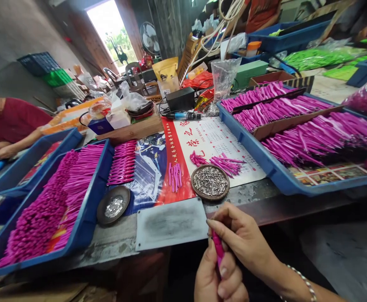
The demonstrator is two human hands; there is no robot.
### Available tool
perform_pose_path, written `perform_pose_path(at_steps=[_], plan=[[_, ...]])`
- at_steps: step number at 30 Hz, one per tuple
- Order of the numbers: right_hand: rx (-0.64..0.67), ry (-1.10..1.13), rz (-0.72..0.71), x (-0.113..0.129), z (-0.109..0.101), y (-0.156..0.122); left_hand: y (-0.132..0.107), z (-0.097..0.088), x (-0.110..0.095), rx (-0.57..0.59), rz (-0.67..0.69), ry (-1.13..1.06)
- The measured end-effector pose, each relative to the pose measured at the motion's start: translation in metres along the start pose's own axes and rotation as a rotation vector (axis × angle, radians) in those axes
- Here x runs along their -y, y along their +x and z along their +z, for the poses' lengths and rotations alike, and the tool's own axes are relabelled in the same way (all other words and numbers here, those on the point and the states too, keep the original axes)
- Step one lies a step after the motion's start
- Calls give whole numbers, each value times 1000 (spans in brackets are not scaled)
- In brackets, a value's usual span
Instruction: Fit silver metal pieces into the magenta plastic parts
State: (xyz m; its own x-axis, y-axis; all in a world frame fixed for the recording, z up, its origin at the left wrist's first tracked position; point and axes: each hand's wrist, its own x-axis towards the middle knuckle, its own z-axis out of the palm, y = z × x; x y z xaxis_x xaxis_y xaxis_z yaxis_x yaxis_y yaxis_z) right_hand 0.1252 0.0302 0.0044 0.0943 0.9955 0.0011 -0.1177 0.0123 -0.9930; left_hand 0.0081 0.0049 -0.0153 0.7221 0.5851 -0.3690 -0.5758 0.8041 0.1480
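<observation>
Near the table's front edge, my left hand (216,279) and my right hand (242,237) both grip one slim magenta plastic piece (218,248), held upright between them. My right fingers pinch its upper end; my left hand wraps the lower part. Just beyond the hands, a round dish of small silver metal parts (210,181) sits on a printed calendar sheet (218,140). Loose magenta pieces (226,163) lie behind that dish, and a small bunch (175,175) lies to its left. A grey metal plate (171,222) rests at the table edge.
A blue tray (85,228) of magenta pieces stands at the left, a larger blue tray (276,172) at the right. A second dish (113,205) holds few metal parts. A person in red (13,121) sits far left. Bags, boxes and a fan (150,38) crowd the back.
</observation>
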Motion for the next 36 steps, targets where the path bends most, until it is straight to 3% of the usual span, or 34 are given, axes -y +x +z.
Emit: perform_pose_path(at_steps=[4, 11, 15, 20, 26, 36], plan=[[34, -13, -74, 14, -2, 17, 7, 11, -12, -30, 84, 28], [-76, -79, -207, 19, 4, 30, 21, 19, -22, 17, 100, 65], [-80, -92, -198, 14, 5, 29, 20, 17, -19, 37, 115, 59], [-5, -63, -152, 12, 4, 30, 19, 10, -14, -26, 146, -16], [32, -91, -135, 6, 2, 32, 17, 19, -12, -64, 147, -106], [-149, -139, -104, -5, -5, 14, 21, 20, -1, -93, 62, -148]])
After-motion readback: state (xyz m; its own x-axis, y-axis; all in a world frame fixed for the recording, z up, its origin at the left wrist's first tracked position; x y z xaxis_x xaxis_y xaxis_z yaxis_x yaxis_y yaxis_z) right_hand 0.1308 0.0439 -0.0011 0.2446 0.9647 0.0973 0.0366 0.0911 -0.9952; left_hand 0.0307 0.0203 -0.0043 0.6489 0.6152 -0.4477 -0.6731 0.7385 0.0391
